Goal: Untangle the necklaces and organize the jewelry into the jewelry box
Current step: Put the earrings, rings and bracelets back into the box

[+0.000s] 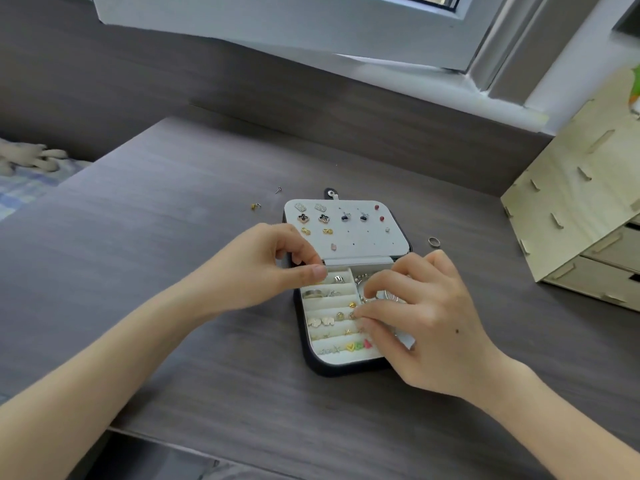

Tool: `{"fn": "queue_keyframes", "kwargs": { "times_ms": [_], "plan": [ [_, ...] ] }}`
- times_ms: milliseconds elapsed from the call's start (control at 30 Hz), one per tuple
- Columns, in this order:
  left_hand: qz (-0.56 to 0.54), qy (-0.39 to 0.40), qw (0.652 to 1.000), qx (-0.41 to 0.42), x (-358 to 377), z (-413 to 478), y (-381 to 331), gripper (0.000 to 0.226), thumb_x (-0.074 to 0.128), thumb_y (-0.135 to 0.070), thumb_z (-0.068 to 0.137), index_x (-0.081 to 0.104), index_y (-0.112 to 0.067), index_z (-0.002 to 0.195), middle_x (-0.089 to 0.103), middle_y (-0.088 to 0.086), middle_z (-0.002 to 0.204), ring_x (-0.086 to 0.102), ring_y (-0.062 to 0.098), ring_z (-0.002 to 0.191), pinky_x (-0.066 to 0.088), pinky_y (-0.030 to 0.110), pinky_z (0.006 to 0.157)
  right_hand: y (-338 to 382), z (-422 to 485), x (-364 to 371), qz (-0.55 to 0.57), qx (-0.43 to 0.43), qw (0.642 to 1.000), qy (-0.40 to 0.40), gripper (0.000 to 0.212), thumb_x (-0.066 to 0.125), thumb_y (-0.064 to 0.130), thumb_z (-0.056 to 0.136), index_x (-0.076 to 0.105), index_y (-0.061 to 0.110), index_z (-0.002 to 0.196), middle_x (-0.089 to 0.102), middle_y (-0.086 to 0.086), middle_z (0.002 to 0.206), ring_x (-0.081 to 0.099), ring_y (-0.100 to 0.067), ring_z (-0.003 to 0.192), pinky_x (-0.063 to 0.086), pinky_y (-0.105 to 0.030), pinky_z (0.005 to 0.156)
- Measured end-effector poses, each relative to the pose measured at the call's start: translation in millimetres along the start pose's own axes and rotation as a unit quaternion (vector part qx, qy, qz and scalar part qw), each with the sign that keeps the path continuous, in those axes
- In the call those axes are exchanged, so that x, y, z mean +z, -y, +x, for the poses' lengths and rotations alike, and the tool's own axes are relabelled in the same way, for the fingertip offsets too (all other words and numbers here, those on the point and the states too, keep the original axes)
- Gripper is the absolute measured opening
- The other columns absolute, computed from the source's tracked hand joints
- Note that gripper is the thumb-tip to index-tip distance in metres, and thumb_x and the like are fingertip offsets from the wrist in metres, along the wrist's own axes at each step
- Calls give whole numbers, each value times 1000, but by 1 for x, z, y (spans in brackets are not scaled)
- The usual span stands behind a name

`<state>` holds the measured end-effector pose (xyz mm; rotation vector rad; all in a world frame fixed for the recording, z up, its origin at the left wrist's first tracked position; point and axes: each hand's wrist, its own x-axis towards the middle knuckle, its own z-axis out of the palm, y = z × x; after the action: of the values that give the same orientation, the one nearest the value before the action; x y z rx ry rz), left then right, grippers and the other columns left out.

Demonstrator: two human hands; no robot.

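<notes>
A small dark jewelry box (pixel 313 362) lies open on the grey desk, its white lid panel (pixel 367 237) holding several stud earrings. Rings and earrings sit in the white padded rows (pixel 329 308) on the box's left half. My left hand (pixel 277 265) hovers at the box's upper left corner with thumb and fingers pinched together; whether it holds anything I cannot tell. My right hand (pixel 415 317) covers the right compartments, fingers curled down onto a silver chain (pixel 362 278) that lies there.
Loose on the desk are a silver ring (pixel 433 241) right of the box, a gold earring (pixel 255 206) and a small silver stud (pixel 277 190) to the upper left. A wooden drawer organizer (pixel 571 202) stands at the right. The desk's front edge is near me.
</notes>
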<state>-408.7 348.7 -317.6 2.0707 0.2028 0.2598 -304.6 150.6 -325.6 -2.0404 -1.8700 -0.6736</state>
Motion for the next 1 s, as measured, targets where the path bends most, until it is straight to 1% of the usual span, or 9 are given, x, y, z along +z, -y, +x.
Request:
{"fn": "queue_keyframes", "kwargs": {
  "times_ms": [67,167,267,367,500,600,667,767,1000],
  "plan": [
    [27,31,999,-3,0,2,-2,15,73,-25,78,67,-30,66,58,-14,73,50,-4,73,36,7,68,-1,1,-1,9,18,1000,-20,14,62,19,80,71,18,70,66,6,80,53,-19,70,30,-33,65],
    [80,76,994,-15,3,9,-8,10,71,-35,78,66,-37,70,56,-14,81,51,0,79,38,19,74,-4,1,-1,7,40,998,-42,13,62,16,79,70,16,69,66,6,77,53,-20,70,32,-35,63],
    [149,131,980,-27,8,14,-16,13,69,-41,79,61,-43,69,52,-16,82,47,-7,75,31,14,65,-8,-3,-2,13,59,997,-51,13,62,17,79,71,15,70,66,5,76,54,-21,71,34,-37,63],
    [199,157,966,-46,9,17,-20,14,65,-41,83,59,-42,70,53,-15,83,48,0,78,33,18,67,-11,-8,-3,17,72,996,-55,14,62,18,80,71,15,70,66,4,76,55,-22,70,33,-36,63],
    [222,163,958,-84,0,16,-23,17,63,-43,84,59,-39,68,59,-10,93,54,10,89,43,28,81,-12,-11,-4,15,70,996,-58,13,63,18,79,70,15,68,67,4,76,54,-21,70,32,-35,64],
    [243,167,949,-116,-5,11,-24,13,63,-42,85,65,-34,75,61,-7,103,55,13,99,44,32,90,-12,-10,-4,16,63,996,-65,13,64,17,78,70,14,67,66,5,76,53,-20,71,32,-34,65],
    [261,170,941,-130,-5,10,-24,13,62,-41,86,67,-30,82,62,-4,104,55,15,100,42,30,87,-11,-9,-4,19,58,996,-70,13,64,16,78,70,14,67,66,5,75,52,-19,71,32,-35,64],
    [305,169,929,-126,-2,11,-27,18,59,-42,88,67,-27,92,60,-6,103,52,14,98,30,26,80,-11,-7,-3,22,52,996,-72,11,65,15,77,70,14,67,66,5,75,53,-19,71,33,-36,63],
    [421,103,901,-26,8,4,-26,18,59,-46,87,67,-31,92,46,-14,86,40,12,94,23,28,79,-12,-4,-5,25,48,996,-69,10,67,14,75,69,15,66,66,6,74,51,-18,70,31,-35,63]
  ]
}}
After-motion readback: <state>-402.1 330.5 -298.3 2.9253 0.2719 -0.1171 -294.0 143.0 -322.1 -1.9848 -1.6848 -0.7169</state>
